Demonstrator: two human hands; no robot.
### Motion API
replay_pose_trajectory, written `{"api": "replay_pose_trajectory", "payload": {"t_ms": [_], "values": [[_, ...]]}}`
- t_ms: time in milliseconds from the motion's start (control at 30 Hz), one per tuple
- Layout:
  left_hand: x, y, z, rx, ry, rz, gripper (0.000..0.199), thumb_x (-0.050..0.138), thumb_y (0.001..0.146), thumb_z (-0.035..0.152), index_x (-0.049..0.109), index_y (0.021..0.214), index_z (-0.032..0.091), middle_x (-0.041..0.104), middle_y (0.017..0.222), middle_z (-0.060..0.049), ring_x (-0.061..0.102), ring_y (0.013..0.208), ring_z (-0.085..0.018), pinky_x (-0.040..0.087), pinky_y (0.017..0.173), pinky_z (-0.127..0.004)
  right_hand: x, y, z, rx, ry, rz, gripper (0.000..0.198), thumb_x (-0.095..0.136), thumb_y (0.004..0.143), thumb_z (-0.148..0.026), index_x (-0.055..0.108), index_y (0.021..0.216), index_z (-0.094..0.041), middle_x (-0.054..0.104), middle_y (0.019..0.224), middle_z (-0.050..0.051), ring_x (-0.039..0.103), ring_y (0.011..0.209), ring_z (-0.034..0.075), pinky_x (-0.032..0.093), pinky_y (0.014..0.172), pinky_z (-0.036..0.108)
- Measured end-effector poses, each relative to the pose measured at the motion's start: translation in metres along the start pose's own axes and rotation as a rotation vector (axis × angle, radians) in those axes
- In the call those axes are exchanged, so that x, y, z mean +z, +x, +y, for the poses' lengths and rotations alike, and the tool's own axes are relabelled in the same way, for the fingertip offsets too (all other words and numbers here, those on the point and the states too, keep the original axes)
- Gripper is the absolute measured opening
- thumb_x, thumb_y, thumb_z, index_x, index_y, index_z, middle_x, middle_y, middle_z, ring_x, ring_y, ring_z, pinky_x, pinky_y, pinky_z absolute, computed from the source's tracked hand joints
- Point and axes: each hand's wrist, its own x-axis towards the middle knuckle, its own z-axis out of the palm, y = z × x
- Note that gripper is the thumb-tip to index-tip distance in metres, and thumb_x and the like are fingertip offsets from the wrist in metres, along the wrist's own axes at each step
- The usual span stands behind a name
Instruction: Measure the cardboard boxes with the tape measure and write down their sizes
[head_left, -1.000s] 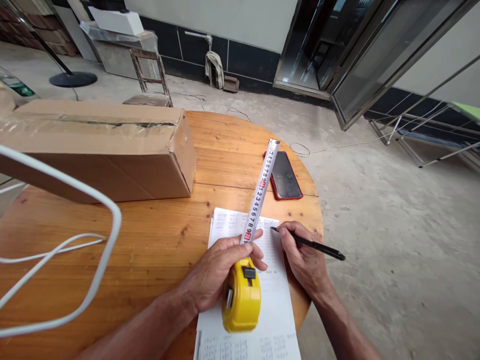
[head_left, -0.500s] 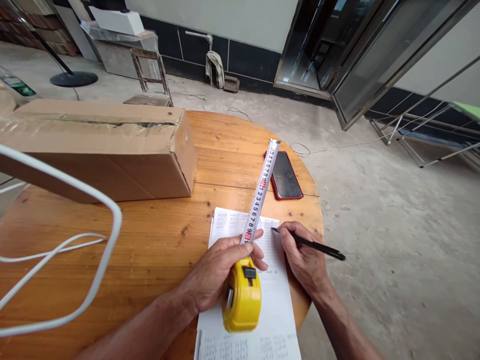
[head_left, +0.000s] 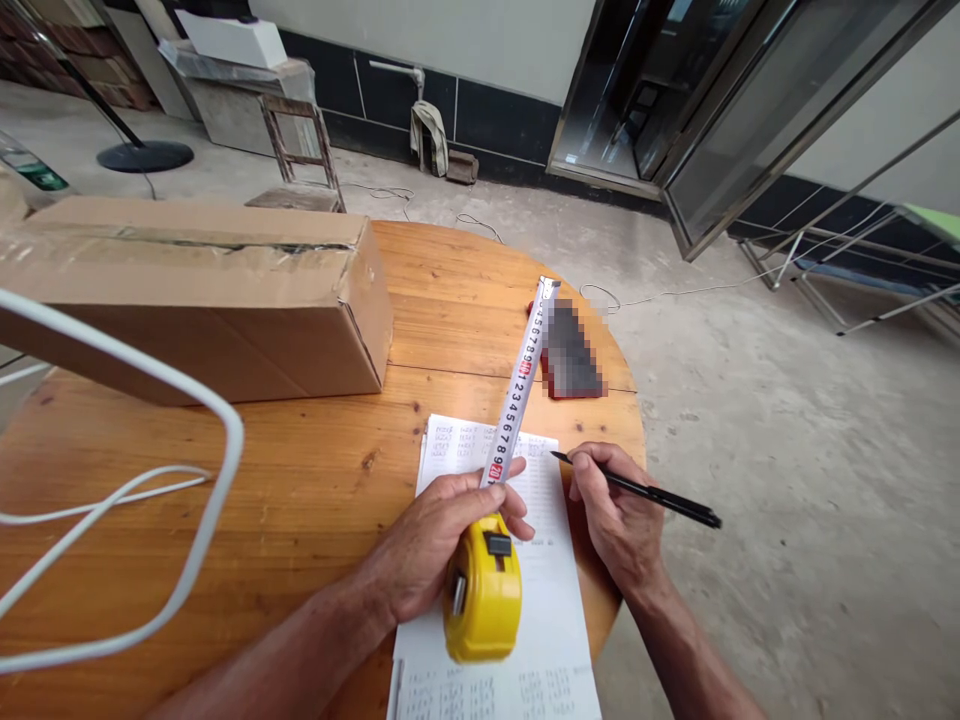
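My left hand (head_left: 450, 530) is closed on a yellow tape measure (head_left: 484, 600), its thumb and fingers pinching the blade where it leaves the case. The blade (head_left: 517, 390) sticks out away from me, past the 20 mark. Beneath it lie sheets of white paper (head_left: 551, 590) with handwritten rows. A black pen (head_left: 652, 490) is gripped in my right hand (head_left: 619, 510), beside the right edge of the paper. The pen's tip points left, near the top right of the page; whether it touches the sheet I cannot tell.
A long cardboard box (head_left: 292, 340) stands on the round wooden table (head_left: 442, 300) at the left. White bent tubing or cable (head_left: 232, 440) crosses the left foreground. A red-edged phone (head_left: 574, 350), partly pixelated, lies beyond the paper. Behind is a wooden chair (head_left: 300, 160).
My right hand has shifted slightly right with the pen, drawing its tip away from the written rows. The left hand and tape measure stay almost where they were.
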Motion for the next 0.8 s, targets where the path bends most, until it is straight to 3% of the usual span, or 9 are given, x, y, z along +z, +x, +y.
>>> {"api": "replay_pose_trajectory", "payload": {"t_ms": [133, 267, 400, 533, 633, 700, 800], "values": [[0.000, 0.000, 0.000, 0.019, 0.000, -0.012, 0.026, 0.048, 0.087, 0.028, 0.066, 0.072, 0.017, 0.070, 0.104, -0.015, 0.026, 0.136, -0.021, 0.038, 0.078, -0.026, 0.000, -0.001, 0.003, 0.023, 0.032, 0.086, 0.015, 0.049, 0.090, -0.030, 0.058, 0.083, -0.020, 0.054, 0.059, -0.003, 0.051, 0.052, 0.011, 0.042, 0.053, 0.024], [-0.001, -0.001, -0.001, 0.028, 0.001, 0.005, 0.025, 0.049, 0.085, 0.031, 0.066, 0.072, 0.017, 0.070, 0.099, -0.015, 0.031, 0.134, -0.024, 0.038, 0.080, -0.029, 0.004, 0.002, 0.004, 0.022, 0.041, 0.087, 0.014, 0.049, 0.090, -0.031, 0.058, 0.091, -0.021, 0.059, 0.069, -0.001, 0.057, 0.059, 0.013, 0.046, 0.056, 0.026], [-0.001, -0.001, -0.004, 0.052, -0.029, 0.007, 0.023, 0.054, 0.080, 0.032, 0.066, 0.071, 0.016, 0.072, 0.087, -0.015, 0.030, 0.134, -0.028, 0.038, 0.082, -0.031, 0.007, 0.005, 0.007, -0.072, -0.061, 0.093, 0.017, 0.052, 0.088, -0.031, 0.060, 0.100, -0.023, 0.066, 0.096, 0.004, 0.064, 0.084, 0.018, 0.050, 0.075, 0.033], [0.001, -0.001, -0.008, 0.111, -0.096, -0.002, 0.020, 0.055, 0.079, 0.029, 0.066, 0.071, 0.014, 0.071, 0.075, -0.016, 0.034, 0.131, -0.027, 0.040, 0.080, -0.031, 0.007, 0.007, 0.009, -0.137, -0.146, 0.063, 0.021, 0.050, 0.089, -0.031, 0.059, 0.106, -0.023, 0.066, 0.102, 0.004, 0.063, 0.093, 0.020, 0.049, 0.084, 0.038], [0.000, 0.000, -0.010, 0.047, -0.184, 0.042, 0.018, 0.060, 0.072, 0.029, 0.066, 0.071, 0.012, 0.069, 0.099, -0.016, 0.063, 0.090, -0.025, 0.041, 0.065, -0.028, 0.008, 0.008, 0.008, -0.172, -0.201, 0.040, 0.023, 0.047, 0.090, -0.032, 0.059, 0.107, -0.022, 0.067, 0.102, 0.005, 0.064, 0.092, 0.021, 0.051, 0.080, 0.038], [0.000, 0.003, -0.012, 0.042, -0.208, 0.055, 0.020, 0.062, 0.068, 0.031, 0.065, 0.069, 0.011, 0.060, 0.119, -0.017, 0.063, 0.067, -0.017, 0.040, 0.061, -0.027, 0.008, 0.009, 0.009, -0.197, -0.244, 0.041, 0.024, 0.046, 0.090, -0.033, 0.058, 0.107, -0.022, 0.067, 0.103, 0.005, 0.065, 0.091, 0.022, 0.053, 0.078, 0.038], [0.002, 0.006, -0.013, 0.057, -0.228, 0.048, 0.024, 0.064, 0.060, 0.034, 0.064, 0.063, 0.011, 0.045, 0.137, -0.017, 0.062, 0.058, -0.013, 0.039, 0.057, -0.028, 0.007, 0.009, 0.014, -0.266, -0.305, 0.060, 0.026, 0.046, 0.088, -0.036, 0.058, 0.107, -0.023, 0.067, 0.104, 0.006, 0.066, 0.091, 0.024, 0.054, 0.079, 0.040]]}}
